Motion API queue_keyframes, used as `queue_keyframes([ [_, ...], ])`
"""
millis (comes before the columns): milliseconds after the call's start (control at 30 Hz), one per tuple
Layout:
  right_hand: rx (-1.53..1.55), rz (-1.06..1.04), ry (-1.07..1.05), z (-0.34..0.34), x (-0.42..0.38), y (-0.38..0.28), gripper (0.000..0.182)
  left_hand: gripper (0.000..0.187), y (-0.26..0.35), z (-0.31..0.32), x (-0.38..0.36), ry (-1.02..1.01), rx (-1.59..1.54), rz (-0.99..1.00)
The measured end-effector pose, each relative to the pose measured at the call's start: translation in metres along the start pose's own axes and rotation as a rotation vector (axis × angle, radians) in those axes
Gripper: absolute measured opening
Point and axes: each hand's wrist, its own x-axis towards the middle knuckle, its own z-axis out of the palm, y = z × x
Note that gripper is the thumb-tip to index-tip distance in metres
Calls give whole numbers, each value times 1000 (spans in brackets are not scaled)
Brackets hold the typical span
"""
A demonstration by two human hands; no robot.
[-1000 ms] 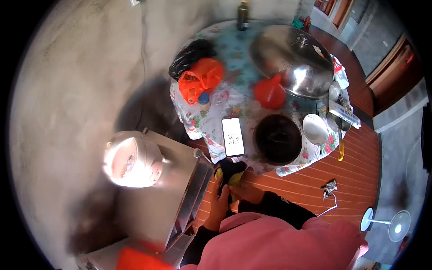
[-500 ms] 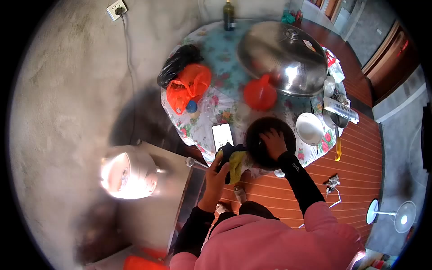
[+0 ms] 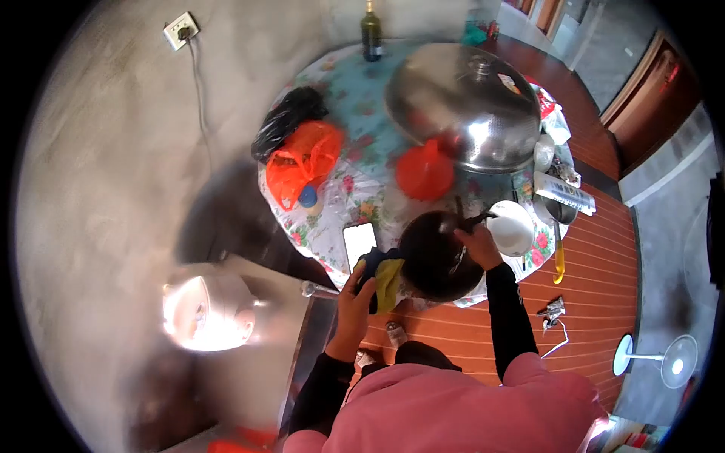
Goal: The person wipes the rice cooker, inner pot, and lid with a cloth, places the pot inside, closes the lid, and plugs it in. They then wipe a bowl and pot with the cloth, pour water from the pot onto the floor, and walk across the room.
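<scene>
A dark round pan (image 3: 434, 264) is at the table's near edge, and its inside is too dark to make out. My left hand (image 3: 353, 302) is closed on a dark blue and yellow cloth (image 3: 389, 283) against the pan's left side. Whether a handle lies under the cloth is hidden. My right hand (image 3: 479, 245) is closed over the pan's right rim, with a dark, blurred piece at its fingertips. A white bowl (image 3: 510, 229) stands just right of that hand. Left of the pan lies a phone (image 3: 359, 243) with a lit white screen.
On the flowered tablecloth (image 3: 351, 181) are a large metal lid (image 3: 461, 106), a red plastic object (image 3: 425, 172), a red bag (image 3: 306, 162), a black bag (image 3: 291, 121) and a green bottle (image 3: 371, 34). A yellow-handled ladle (image 3: 559, 260) overhangs the right edge. A rice cooker (image 3: 211, 309) stands left.
My right hand has come up from inside the pan to its right rim, with a dark piece now at the fingers. My left hand keeps the cloth. The view has shifted slightly.
</scene>
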Motion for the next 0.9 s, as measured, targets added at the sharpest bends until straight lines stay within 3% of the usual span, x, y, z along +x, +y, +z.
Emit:
queue_keyframes([
  [67, 74, 148, 226, -25, 6, -1, 40, 46, 3, 4, -2, -20, -38, -18],
  [100, 84, 206, 202, -36, 18, 7, 39, 46, 5, 5, -3, -10, -26, -44],
  [133, -99, 210, 289, -42, 30, 13, 38, 46, 2, 5, -5, -17, -34, -48],
  [200, -162, 231, 199, -56, 55, 16, 38, 46, -3, 5, -8, -33, -49, -55],
  [267, -470, 332, -37, -46, 88, 34, 34, 44, 1, 12, -14, -29, -18, -76],
  [500, -600, 449, 15, -14, 122, 28, 30, 41, 14, 20, -36, -86, 87, -98],
  [567, -533, 517, -18, -15, 133, 36, 40, 42, 17, 22, -40, -86, 78, -97],
  [833, -636, 515, 126, -18, 134, 32, 54, 41, 7, 22, -41, -77, 46, -94],
  [900, -748, 227, 287, -34, 104, -3, 48, 42, 7, 28, -40, -87, 37, -94],
])
